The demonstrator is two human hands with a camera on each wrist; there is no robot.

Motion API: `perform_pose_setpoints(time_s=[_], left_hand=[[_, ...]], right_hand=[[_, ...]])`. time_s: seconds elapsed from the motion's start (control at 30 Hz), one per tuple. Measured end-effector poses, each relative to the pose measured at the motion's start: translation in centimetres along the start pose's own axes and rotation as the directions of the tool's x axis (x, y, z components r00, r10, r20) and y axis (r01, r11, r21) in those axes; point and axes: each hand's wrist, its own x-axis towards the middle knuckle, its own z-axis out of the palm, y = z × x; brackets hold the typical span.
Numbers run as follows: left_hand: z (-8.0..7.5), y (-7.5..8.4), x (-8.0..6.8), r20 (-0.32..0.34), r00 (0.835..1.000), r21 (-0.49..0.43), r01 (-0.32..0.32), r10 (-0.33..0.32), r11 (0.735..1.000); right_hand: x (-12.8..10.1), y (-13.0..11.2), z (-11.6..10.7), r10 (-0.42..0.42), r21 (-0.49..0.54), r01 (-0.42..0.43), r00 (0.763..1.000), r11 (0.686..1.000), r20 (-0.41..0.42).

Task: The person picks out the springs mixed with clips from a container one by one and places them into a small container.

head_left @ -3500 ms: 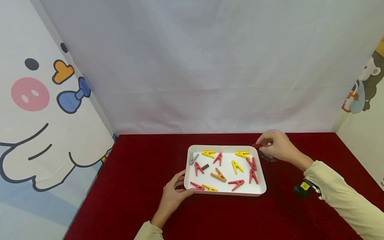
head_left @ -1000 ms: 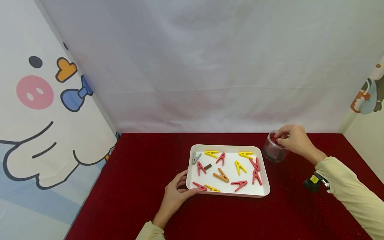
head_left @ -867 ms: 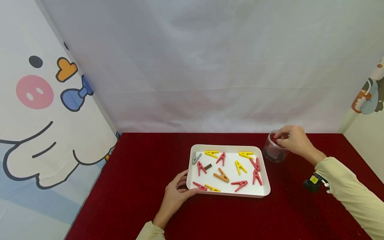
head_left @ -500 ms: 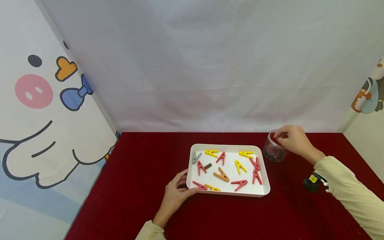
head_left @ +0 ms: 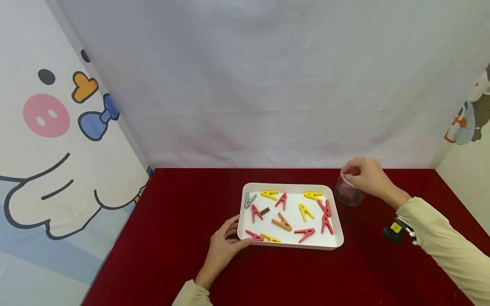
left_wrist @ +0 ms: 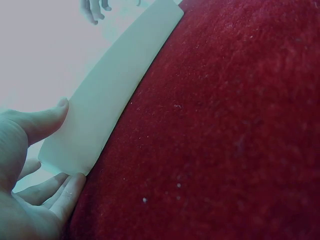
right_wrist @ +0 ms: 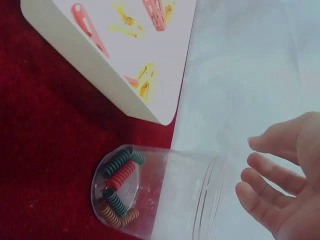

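Observation:
My left hand [head_left: 222,248] grips the near left corner of a white tray [head_left: 310,246], thumb along its front wall and fingers at its left side. Over the mouth of a clear jar [head_left: 347,196] is my right hand [head_left: 363,175]; in the right wrist view its fingers are parted with nothing between them. Inside the jar lie a red coil spring [right_wrist: 121,175] and several dark green and brown ones. The tray bears red, yellow, grey and orange clothespins [head_left: 282,222], and one brown coil spring [head_left: 265,211] beside a red clothespin at the left.
The jar stands just right of the tray's far right corner, on a dark red cloth [head_left: 172,238]. A white curtain [head_left: 245,97] hangs behind the cloth's far edge. Printed panels [head_left: 46,114] flank the area.
My right hand has gone from beside the tray, pinching a red spring, to the jar's mouth, and its fingers have parted. Now it sits slightly further left. My left hand keeps its hold.

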Motion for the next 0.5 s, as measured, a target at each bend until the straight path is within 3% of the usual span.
perform_pose_setpoints(time_s=[0.5], left_hand=[[0.0,-0.1,0.0,0.008,1.0,-0.014,-0.005,0.005,1.0]], right_hand=[[0.1,-2.3,1.6,-0.011,0.016,0.01,0.999,1.0,0.044]])
